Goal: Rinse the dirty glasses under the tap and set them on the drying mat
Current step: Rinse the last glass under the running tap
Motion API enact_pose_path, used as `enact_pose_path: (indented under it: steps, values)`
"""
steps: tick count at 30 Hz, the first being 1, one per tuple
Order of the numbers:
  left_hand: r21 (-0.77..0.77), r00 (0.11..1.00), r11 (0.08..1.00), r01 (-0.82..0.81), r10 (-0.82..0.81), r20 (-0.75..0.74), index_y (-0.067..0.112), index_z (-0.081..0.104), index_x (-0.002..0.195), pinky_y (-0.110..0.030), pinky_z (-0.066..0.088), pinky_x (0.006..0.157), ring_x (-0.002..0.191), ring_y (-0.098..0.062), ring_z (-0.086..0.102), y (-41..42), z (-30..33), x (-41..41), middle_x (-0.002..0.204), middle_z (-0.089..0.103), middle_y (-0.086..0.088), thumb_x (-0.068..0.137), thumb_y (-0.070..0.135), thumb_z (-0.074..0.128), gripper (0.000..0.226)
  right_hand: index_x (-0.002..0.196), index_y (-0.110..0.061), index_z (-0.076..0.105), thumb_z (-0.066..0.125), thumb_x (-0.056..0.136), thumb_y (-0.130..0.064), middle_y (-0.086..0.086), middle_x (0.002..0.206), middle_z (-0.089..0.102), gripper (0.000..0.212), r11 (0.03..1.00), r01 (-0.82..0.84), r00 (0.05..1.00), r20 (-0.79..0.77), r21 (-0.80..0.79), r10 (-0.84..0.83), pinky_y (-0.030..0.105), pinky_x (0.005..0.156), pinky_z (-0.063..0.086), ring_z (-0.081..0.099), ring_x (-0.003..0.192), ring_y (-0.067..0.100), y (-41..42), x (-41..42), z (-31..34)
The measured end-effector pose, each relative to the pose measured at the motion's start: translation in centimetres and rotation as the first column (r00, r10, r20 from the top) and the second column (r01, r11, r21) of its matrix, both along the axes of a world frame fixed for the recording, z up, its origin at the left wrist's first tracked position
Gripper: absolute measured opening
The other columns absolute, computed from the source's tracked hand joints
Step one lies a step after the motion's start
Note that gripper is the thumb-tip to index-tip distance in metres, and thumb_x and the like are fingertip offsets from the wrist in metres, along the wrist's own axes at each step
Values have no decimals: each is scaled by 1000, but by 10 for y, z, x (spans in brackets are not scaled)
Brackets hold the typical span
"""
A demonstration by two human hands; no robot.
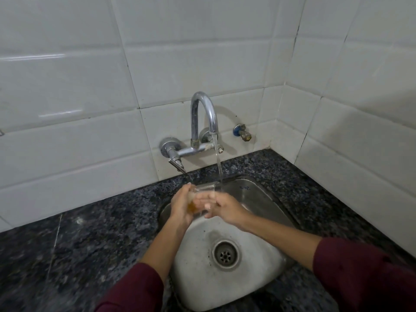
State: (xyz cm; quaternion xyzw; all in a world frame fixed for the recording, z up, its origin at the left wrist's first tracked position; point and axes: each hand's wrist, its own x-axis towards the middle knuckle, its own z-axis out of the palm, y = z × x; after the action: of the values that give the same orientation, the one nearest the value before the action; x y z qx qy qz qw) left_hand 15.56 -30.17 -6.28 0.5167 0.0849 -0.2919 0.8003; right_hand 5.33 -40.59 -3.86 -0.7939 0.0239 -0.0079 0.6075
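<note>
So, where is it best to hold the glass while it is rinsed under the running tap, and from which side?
Probably by its lower body. The glass lies tilted, rim up toward the water stream, amber residue at the bottom. The left hand wraps it from the left, the right hand steadies it from the right, leaving the rim free.

- Countertop (101, 224) — dark speckled granite, running into a tiled corner.
- Steel sink (265, 199) set into the countertop; round drain (225, 255) in its basin.
- Pale smudge on the granite left of the sink.
</note>
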Motion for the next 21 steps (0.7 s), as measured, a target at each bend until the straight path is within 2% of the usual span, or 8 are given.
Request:
enact_pose_path:
  steps: [3,5,6,10,12,15,18,21]
  values:
    - [-3,991,998,65,-64,-121,10,60,95,-43,59,59,68,-27,66,0,-4,4,85,67,-14,93,25,55,16,130,-22,52,53,92,-25,3,133,58,39,694,-126,958,94,-709,270,32,102,43,54,122,16,-25,0,-16]
    - [9,977,996,93,-89,-195,9,60,102,-50,56,73,77,-30,66,0,-9,4,92,67,-16,94,30,54,23,135,-29,46,51,93,-29,-1,142,49,43,463,-187,949,-39,-867,312,39,108,34,45,131,16,-34,4,-15]
    - [12,971,995,100,-95,-221,9,59,107,-51,55,74,81,-31,66,1,-10,4,97,67,-17,94,33,53,28,136,-29,45,52,93,-26,-2,143,47,44,477,-208,951,-63,-854,302,39,108,34,44,131,16,-35,6,-15]
    - [-38,972,988,152,-156,-175,4,57,120,-40,59,59,85,-30,67,3,-13,4,103,68,-18,93,41,53,46,119,-10,62,54,92,-11,8,121,65,28,958,-28,999,-22,-286,23,38,96,49,61,110,18,-22,7,-7]
    - [-59,985,987,151,-156,-72,2,57,123,-38,58,61,83,-30,68,1,-14,4,103,68,-19,92,39,54,49,117,-2,59,49,95,-10,14,116,65,26,970,113,985,-151,214,-81,32,83,54,64,102,20,-10,9,4]
    - [-6,996,996,92,-92,3,8,60,109,-39,55,63,70,-29,67,-3,-12,3,86,68,-15,94,34,53,31,119,-3,56,51,94,-9,12,115,65,27,926,97,986,-162,363,-40,24,78,56,66,97,14,-6,10,4]
    - [63,992,991,117,-114,-49,11,59,96,-42,56,66,68,-29,66,0,-13,2,82,68,-15,95,35,50,26,124,-12,56,54,92,-9,8,124,63,32,964,-134,991,-53,-231,125,25,91,49,61,109,15,-19,5,-7]
    - [76,981,985,153,-142,-134,9,59,104,-46,60,59,76,-33,68,2,-16,-1,94,68,-20,95,38,51,32,136,-23,47,51,92,-13,2,138,53,45,470,-182,940,-12,-863,341,32,105,40,50,126,18,-41,9,-28]
